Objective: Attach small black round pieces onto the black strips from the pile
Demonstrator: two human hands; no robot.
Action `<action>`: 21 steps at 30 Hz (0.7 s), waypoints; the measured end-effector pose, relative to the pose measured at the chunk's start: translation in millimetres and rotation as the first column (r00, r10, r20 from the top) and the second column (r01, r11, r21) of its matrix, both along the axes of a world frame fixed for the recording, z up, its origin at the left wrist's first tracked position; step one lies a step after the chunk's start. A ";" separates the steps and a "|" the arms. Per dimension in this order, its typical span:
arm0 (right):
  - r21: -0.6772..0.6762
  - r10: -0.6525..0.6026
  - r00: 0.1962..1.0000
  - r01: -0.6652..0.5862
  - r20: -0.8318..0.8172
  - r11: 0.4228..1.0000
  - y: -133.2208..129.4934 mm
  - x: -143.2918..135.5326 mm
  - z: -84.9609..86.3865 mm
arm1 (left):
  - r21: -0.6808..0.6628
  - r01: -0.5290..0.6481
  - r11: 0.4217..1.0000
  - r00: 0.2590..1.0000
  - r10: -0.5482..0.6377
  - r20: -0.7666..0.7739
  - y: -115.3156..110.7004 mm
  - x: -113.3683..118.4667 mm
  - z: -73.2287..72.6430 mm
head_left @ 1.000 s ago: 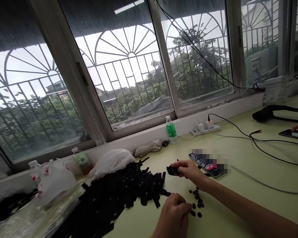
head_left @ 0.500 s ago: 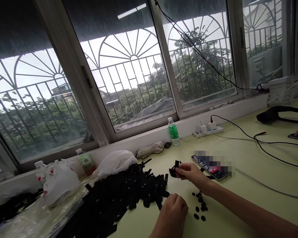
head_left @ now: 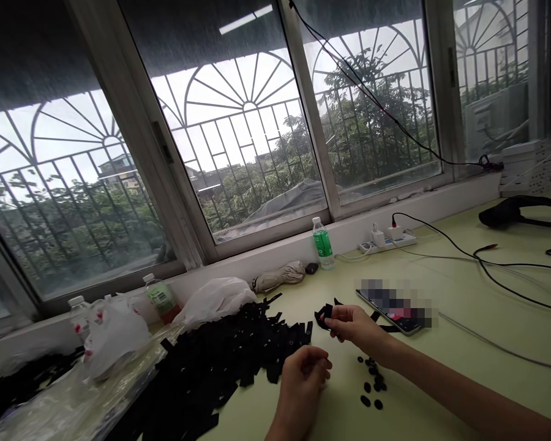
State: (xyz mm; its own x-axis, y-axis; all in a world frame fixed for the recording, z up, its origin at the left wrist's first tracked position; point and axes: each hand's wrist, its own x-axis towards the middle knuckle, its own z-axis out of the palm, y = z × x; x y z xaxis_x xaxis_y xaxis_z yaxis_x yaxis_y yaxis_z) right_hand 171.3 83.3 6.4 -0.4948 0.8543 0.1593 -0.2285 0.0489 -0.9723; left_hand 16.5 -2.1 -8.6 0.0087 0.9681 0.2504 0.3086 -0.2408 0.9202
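Black strip (head_left: 329, 310) is pinched in the right hand (head_left: 354, 326), inward from the window-side edge of the surface (head_left: 468, 392); left hand (head_left: 302, 375) half-curls beside the pile (head_left: 229, 349), contents unclear. Apparent step: strip handling; next move likely needs steady pinching

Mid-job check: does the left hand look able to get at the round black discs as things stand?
Probably yes. The left hand is just left of the round black discs, with only tabletop showing between. The right forearm passes close by the farther ones, seemingly leaving the nearer ones free.
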 end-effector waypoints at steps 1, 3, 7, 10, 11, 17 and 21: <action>-0.007 0.012 1.000 -0.012 0.002 1.000 -0.7 0.2 -0.2 | 0.054 -0.011 0.998 0.999 0.013 -0.042 0.4 -1.5 0.3; -0.048 0.043 0.999 -0.042 0.009 0.998 -2.5 0.4 -1.1 | 0.238 -0.017 0.971 0.978 0.066 -0.198 -0.5 -3.5 2.1; -0.102 0.122 0.992 -0.121 0.009 0.987 -7.9 -1.5 -2.2 | 0.562 0.065 0.825 0.849 0.251 -0.465 -6.0 -4.3 6.9; -0.104 0.164 0.986 -0.164 -0.012 0.981 -13.1 -4.1 -0.7 | 0.611 0.077 0.788 0.799 0.317 -0.510 -7.9 -4.1 8.3; -0.102 0.178 0.984 -0.178 -0.017 0.979 -14.7 -4.8 0.3 | 0.620 0.078 0.781 0.801 0.322 -0.505 -7.9 -4.1 8.4; -0.047 0.198 0.980 -0.197 0.031 0.979 -22.3 -5.1 7.9 | 0.671 0.075 0.737 0.840 0.316 -0.442 -7.7 -0.9 12.1; -0.029 0.187 0.981 -0.185 0.051 0.982 -25.1 -5.4 10.8 | 0.670 0.086 0.737 0.860 0.284 -0.423 -9.2 2.5 15.4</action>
State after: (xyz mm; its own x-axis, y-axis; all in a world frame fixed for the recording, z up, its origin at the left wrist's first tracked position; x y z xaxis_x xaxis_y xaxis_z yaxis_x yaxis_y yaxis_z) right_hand 165.9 58.2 17.2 -0.6527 0.7498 0.1086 -0.1788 -0.0131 -0.9838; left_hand 19.1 -11.2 6.8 0.2166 0.5626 0.7979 0.7070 -0.6540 0.2692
